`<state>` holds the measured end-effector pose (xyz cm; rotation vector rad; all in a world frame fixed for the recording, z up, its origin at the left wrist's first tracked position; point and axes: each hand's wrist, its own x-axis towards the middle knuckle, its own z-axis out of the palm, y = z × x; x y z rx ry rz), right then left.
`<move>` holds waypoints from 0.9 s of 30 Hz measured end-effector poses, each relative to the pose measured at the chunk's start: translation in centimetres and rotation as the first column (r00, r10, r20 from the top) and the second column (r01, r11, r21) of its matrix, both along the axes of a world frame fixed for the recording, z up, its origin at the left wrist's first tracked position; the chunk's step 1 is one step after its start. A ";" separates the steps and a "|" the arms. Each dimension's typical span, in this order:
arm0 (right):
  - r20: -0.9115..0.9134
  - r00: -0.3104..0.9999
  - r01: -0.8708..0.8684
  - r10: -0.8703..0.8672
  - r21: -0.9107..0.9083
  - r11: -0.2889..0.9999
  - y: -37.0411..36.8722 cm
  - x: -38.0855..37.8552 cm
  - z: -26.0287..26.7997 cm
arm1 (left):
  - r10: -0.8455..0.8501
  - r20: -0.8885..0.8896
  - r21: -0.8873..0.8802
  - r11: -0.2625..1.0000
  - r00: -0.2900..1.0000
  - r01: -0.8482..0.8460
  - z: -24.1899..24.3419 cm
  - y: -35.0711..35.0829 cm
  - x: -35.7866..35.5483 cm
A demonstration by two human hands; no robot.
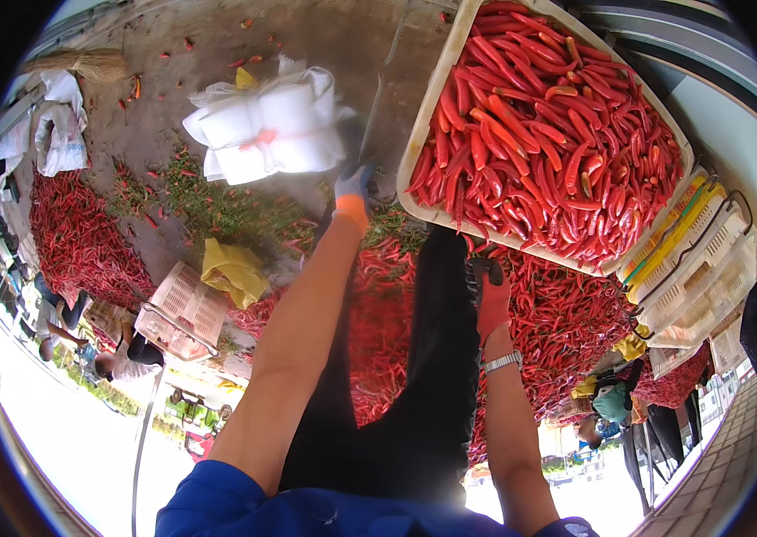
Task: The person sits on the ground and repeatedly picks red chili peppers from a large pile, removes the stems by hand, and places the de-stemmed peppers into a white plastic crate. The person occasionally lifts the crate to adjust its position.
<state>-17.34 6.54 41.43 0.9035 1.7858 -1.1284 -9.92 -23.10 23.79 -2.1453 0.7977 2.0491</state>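
My left hand (353, 184), in a grey glove with an orange cuff, reaches forward beside a white bundle of folded sacks (274, 131) tied with reddish string. A dark blurred shape lies just beyond its fingers, and whether they hold anything is unclear. My right hand (491, 288), in a red glove with dark fingers, is low beside my right leg, over a heap of red chili peppers (553, 322). Its fingers are partly hidden, so I cannot tell if they grip something. Above it stands a pale plastic crate (422, 158) filled with red chilies (539, 134).
Stacked pale crates (694, 268) stand at the right by a vehicle-like panel. A yellow sack (234, 272) and a slatted crate (183, 312) lie left. Beyond are another chili heap (83, 241), a straw broom (79, 65) and people (126, 359) at work. Green stems (224, 208) litter the ground.
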 end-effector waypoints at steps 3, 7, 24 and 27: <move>0.038 0.995 0.097 -0.096 -0.012 0.995 1.2 1.6 0.4 | -0.051 -0.110 -0.207 0.978 0.993 0.028 6.7 0.6 -0.5; 0.081 0.983 0.171 -0.164 -0.077 0.982 3.2 2.1 0.2 | -0.658 0.110 -0.431 0.644 0.745 0.632 15.0 2.6 -1.0; 0.052 0.653 0.751 -0.756 -0.173 0.637 11.1 -2.6 -10.2 | -0.597 0.073 -0.613 0.605 0.799 0.508 4.0 4.8 -9.0; -0.178 0.984 0.023 -0.010 0.071 0.997 9.6 -2.6 -12.0 | -0.775 0.259 -0.646 0.304 0.576 0.700 1.4 3.8 -8.6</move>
